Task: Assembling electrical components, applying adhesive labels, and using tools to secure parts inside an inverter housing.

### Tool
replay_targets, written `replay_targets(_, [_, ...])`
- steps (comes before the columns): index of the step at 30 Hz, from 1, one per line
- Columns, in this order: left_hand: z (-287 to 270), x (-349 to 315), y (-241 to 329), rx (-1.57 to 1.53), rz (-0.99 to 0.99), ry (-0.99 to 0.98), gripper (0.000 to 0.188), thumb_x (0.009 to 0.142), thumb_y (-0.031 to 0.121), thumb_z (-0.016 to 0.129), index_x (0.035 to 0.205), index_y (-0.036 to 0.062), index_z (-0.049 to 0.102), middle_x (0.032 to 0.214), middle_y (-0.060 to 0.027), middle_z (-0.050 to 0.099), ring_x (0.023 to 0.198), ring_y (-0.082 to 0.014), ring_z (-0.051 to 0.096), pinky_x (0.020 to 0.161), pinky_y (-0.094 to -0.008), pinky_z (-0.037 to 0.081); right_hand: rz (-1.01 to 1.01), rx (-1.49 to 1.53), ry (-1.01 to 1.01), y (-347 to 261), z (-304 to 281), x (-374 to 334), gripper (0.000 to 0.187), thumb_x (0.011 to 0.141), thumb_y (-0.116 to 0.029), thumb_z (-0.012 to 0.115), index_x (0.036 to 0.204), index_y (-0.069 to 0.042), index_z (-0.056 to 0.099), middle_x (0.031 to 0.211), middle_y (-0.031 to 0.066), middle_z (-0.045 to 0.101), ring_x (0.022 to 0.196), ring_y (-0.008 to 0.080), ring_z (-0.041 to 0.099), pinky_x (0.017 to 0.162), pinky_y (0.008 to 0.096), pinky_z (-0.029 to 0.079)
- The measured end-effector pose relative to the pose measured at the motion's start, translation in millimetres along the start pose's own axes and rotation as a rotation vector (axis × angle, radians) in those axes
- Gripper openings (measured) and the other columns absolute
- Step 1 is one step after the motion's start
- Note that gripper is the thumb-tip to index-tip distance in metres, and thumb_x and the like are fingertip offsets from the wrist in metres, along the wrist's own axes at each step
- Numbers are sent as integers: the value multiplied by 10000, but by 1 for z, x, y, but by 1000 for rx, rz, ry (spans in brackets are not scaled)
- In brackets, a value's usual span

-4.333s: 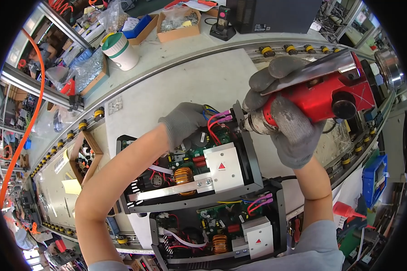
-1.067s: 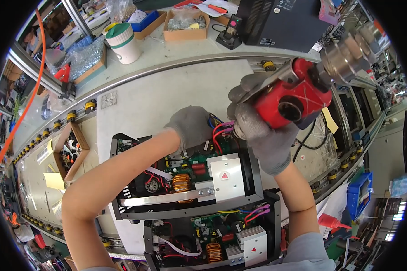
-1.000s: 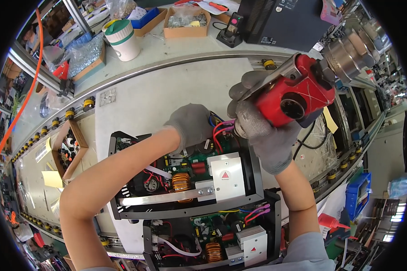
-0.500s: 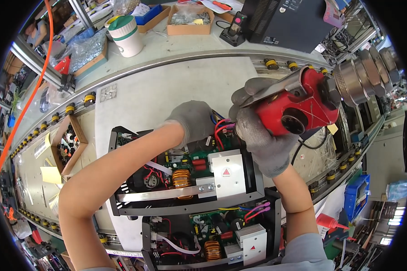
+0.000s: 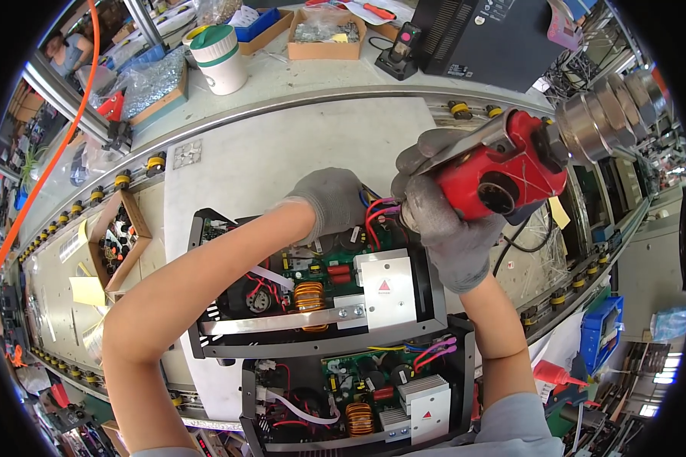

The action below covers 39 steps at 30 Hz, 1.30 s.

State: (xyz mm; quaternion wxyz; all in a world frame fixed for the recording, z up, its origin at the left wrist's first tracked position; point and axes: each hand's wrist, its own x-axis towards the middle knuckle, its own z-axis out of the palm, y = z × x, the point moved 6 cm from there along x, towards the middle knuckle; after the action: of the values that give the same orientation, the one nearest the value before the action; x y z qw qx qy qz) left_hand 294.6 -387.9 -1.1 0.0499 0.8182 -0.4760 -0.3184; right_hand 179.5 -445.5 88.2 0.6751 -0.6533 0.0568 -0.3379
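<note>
My right hand (image 5: 457,236), in a grey glove, is wrapped around a red air tool (image 5: 503,164) with a metal lever and a stack of metal fittings at its upper right end. The tool's working end is hidden behind the hand. My left hand (image 5: 329,199), also gloved, is at the far side of an open black electronics unit (image 5: 320,352), beside red and blue wires (image 5: 375,217); its fingers are hidden. Inside the unit are a green circuit board, a copper coil (image 5: 309,295) and a white metal plate (image 5: 387,289).
A second open unit (image 5: 358,396) lies nearer to me. Both rest on a white board (image 5: 282,137) over a roller line. A cardboard box of small parts (image 5: 118,236) is at the left, a lidded cup (image 5: 217,61) behind, and an orange hose (image 5: 53,152) hangs at the far left.
The red tool and my right hand have shifted slightly left within the view. My left hand stays by the wires, and the whole scene has moved a little with the head.
</note>
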Motion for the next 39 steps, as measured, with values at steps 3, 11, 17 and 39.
replay_targets(3, [1, 1, -1, -7, 12, 21, 393, 771, 377, 612, 909, 17, 685, 873, -194, 662, 828, -321, 649, 756, -365, 510, -16, -35, -57, -2, 0, 3, 334, 842, -145, 498, 1152, -29, 453, 989, 97, 508, 769, 166, 498, 622, 257, 410])
replay_targets(11, [6, 9, -9, -67, 31, 67, 373, 762, 354, 615, 905, 17, 689, 876, -192, 664, 832, -313, 653, 759, -363, 510, -179, -330, -104, -25, 16, 11, 364, 852, -207, 502, 1147, 1, 460, 1020, 140, 554, 871, 227, 588, 742, 297, 483])
replay_targets(17, [19, 21, -19, -139, 202, 223, 324, 777, 298, 591, 883, 8, 689, 849, -180, 670, 799, -296, 661, 733, -356, 517, -335, -486, -149, -19, 29, 2, 470, 639, 194, 626, 1040, -19, 505, 965, 74, 598, 880, 162, 610, 766, 286, 498])
replay_targets(39, [18, 10, -24, -149, 130, 87, 358, 808, 363, 606, 835, 16, 691, 742, -139, 670, 682, -265, 652, 689, -356, 508, -264, -156, 61, -58, 19, 19, 401, 758, 83, 609, 1136, 34, 487, 996, 179, 608, 752, 200, 623, 593, 286, 511])
